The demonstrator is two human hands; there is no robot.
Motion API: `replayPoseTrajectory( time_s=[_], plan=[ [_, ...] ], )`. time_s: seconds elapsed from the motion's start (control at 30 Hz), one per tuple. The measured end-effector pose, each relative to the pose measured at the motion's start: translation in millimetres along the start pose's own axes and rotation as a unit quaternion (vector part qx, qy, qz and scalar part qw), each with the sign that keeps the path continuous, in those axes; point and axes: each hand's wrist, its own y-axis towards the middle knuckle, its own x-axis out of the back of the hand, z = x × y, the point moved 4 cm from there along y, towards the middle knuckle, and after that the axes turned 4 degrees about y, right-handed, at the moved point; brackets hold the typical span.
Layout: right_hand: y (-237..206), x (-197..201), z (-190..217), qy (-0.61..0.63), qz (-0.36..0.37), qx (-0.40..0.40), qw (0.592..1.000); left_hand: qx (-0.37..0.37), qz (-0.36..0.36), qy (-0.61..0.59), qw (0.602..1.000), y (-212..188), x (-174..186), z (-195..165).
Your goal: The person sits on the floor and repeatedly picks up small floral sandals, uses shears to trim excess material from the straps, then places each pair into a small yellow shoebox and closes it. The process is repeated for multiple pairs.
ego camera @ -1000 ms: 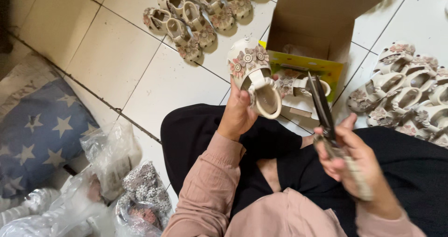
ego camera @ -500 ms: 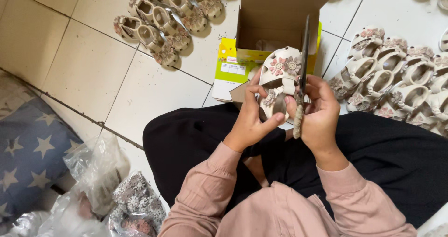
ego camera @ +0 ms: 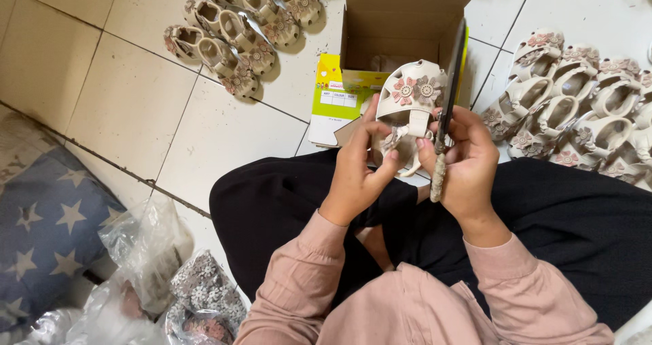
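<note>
While the sandal [ego camera: 409, 107] a second ago stood out at arm's length over the tiles in one hand alone, it now sits drawn in close above the lap, both hands on it. The left hand [ego camera: 356, 168] is clamped on its heel end, thumb pressing near the strap, toe pointing to twelve o'clock and the two pink flowers facing up. The right hand [ego camera: 465, 165] is closed around the wrapped handle of a pair of scissors [ego camera: 448, 94] — blades together, pointing to about one o'clock — while its fingertips also pinch the strap of the sandal. Earlier that hand hung apart at the right with the blades idle; now the tool lies right alongside the shoe, so I judge the work has moved from picking up to close handling of the strap (whether anything is being cut, I cannot tell).

At twelve o'clock from the hands stands an open cardboard box [ego camera: 401, 19], a yellow-green lid [ego camera: 337, 94] at its eleven o'clock side. A row of sandals [ego camera: 234, 29] lies at ten o'clock — another heap of sandals [ego camera: 577, 104] at two o'clock. At eight o'clock lie crumpled plastic bags [ego camera: 146, 250] and a blue star-patterned cushion [ego camera: 47, 229].
</note>
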Motion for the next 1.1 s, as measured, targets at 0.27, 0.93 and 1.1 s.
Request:
replayPoseTrajectory(
  time_s=[0.27,0.93,1.1],
  plan=[
    [-0.7,0.2,-2.4,-0.024,0.003,-0.034,0.999,-0.185,-0.117,0.090,0.971,-5.1,-4.6,-6.0],
    [-50.9,15.9,-30.1,0.157,0.357,-0.430,0.814,-0.109,-0.192,0.103,0.970,1.3,41.5,13.5],
    [-45.8,23.1,-31.2,0.121,0.364,-0.442,0.811,-0.131,-0.168,0.127,0.969,-1.9,45.9,6.4]
  ],
)
